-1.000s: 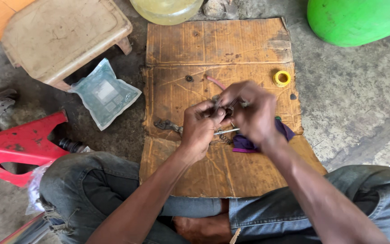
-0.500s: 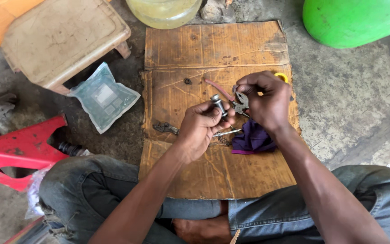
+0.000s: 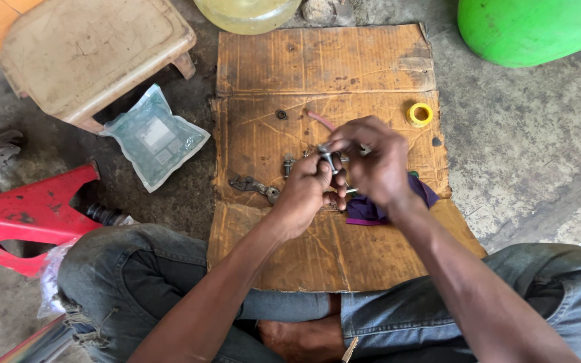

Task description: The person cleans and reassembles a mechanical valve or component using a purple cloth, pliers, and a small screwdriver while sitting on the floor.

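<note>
Cardboard (image 3: 324, 67) was laid flat on the concrete floor (image 3: 526, 148), and both hands were held together just above its middle. A small metal part (image 3: 327, 158) was pinched between the fingers of the left hand (image 3: 307, 195), which were curled tightly around its lower end. The long axis of the part was seen nearly upright in the view, tilted a little, with the free end pointing away from the person, toward the far edge of the cardboard. The right hand (image 3: 371, 165) was closed over the top of the part from the right side, its fingertips pressed on the upper end; what exactly was gripped under them could not be told.

A purple cloth (image 3: 371, 210) was lying under the right wrist, touching the cardboard. A yellow roll of tape (image 3: 419, 115) was placed near the right edge, well apart from the hands. Some small metal pieces (image 3: 255, 185) were spread just left of the left hand, and a small dark ring (image 3: 281, 114) was seen farther up. A clear plastic bag (image 3: 154, 137) was lying on the floor beside the cardboard, next to a worn stool (image 3: 89, 54).
</note>
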